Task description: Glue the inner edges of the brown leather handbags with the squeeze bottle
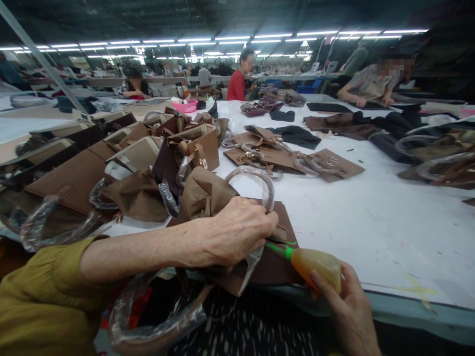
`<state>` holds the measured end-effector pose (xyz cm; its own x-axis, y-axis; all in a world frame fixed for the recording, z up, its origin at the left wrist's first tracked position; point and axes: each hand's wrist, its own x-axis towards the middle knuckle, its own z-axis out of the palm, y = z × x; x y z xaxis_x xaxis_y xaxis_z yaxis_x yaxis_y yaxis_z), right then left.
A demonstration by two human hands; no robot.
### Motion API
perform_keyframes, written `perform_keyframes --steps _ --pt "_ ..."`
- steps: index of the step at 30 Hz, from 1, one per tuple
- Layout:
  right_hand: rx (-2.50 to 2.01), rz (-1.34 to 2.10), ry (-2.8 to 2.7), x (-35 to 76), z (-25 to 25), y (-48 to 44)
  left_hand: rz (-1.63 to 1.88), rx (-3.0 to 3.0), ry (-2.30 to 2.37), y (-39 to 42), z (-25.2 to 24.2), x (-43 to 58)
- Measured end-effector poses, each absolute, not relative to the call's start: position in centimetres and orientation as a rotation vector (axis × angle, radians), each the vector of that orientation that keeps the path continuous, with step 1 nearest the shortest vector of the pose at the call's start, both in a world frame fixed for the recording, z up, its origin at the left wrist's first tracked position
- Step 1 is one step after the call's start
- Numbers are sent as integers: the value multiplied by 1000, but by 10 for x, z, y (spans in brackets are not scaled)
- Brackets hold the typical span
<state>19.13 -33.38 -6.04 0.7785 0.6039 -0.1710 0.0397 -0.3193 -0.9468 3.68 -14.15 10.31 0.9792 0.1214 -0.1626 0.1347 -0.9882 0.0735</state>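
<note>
A brown handbag (208, 190) with plastic-wrapped handles lies at the table's front edge, one handle hanging over it. My left hand (237, 230) reaches across it with fingers closed on part of the bag near the upper handle; the exact part gripped is hidden. In my right hand (345, 296) is a squeeze bottle (315, 267) of amber liquid, tilted, with a green nozzle. Its thin tip points left, to the bag just beneath my left fingers. A flat dark brown panel (285, 217) lies under the work.
Many brown and dark handbags (74, 168) crowd the left side. Flat bag pieces with wrapped handles (282, 153) lie farther back on the white table (371, 222). Dark fabric pieces (297, 136) are beyond. Other people, one in a red top (236, 85), are across the tables.
</note>
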Motion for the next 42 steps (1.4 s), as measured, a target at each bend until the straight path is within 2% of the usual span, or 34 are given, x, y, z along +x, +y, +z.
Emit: perform_keyframes --steps 20,30,36,42 --pt "-1853 661 -490 168 -17 -334 -153 3108 208 -156 91 18" --pt "-1871 746 -528 181 -26 -335 -124 3115 183 -159 87 15" --pt "-1896 635 -647 190 -44 -340 -124 3114 185 -158 85 15" --pt "-1907 629 -581 176 -25 -336 -115 3098 177 -159 85 13"
